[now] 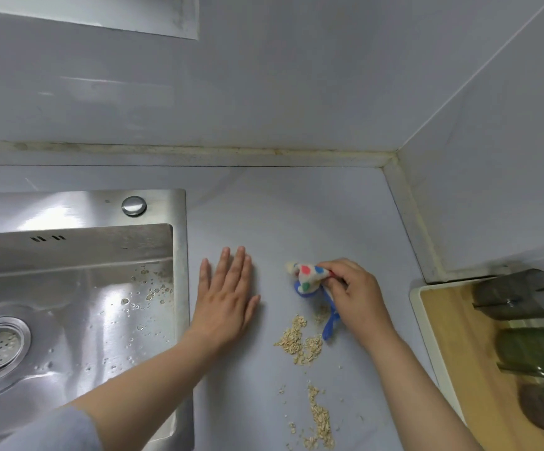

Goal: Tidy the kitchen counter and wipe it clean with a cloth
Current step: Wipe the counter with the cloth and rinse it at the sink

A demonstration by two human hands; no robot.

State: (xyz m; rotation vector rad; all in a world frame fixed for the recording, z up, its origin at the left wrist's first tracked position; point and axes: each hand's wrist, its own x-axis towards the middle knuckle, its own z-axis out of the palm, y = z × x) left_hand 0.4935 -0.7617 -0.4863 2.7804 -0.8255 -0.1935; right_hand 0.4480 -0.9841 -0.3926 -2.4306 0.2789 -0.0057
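Head view, left hand (225, 297) flat on the grey counter (280, 216) with fingers straight, beside a steel sink (179, 255) holding water drops and stray flakes, right hand (352, 288) gripping a bunched spotted cloth (308, 276) on the counter beside spilled oat flakes (299, 341), dark tumblers (521, 294) on a wooden tray (452, 336)

Spotted cloth (308, 277) on a littered counter (296, 216)
White with coloured dots and a blue trim, it lies bunched on the pale surface, beside scattered oat flakes (299, 341).
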